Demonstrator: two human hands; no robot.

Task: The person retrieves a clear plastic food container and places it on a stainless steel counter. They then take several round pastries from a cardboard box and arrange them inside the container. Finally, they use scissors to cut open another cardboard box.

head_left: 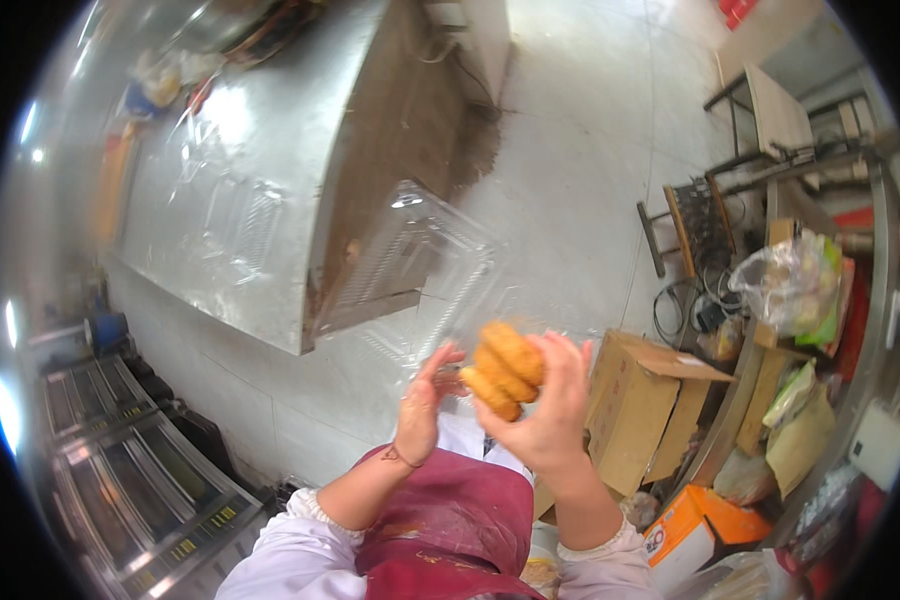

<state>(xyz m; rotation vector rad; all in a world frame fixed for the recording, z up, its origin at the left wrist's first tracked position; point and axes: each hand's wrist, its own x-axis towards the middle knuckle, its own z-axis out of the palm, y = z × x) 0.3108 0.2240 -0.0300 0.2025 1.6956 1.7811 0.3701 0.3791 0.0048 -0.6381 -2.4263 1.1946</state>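
Note:
My right hand (pixel 553 412) grips a small stack of round golden-brown pastries (pixel 508 365), thumb underneath and fingers over the far side. Just left of it, my left hand (pixel 425 408) holds a clear plastic clamshell box (pixel 455 270) near its close edge, with fingers curled up at the rim. The box's ribbed lid stands open and tilts away toward the metal table. The pastries are at the near side of the box, between my two hands. Motion blurs the fingers a little, and the see-through box makes its near part hard to make out.
A steel-topped table (pixel 260 130) stands at the far left, with another clear plastic box (pixel 240 225) on it. Black-and-steel equipment (pixel 140 470) is at the near left. On the right are an open cardboard box (pixel 625 410), an orange-and-white box (pixel 705 525) and a cluttered shelf (pixel 735 440).

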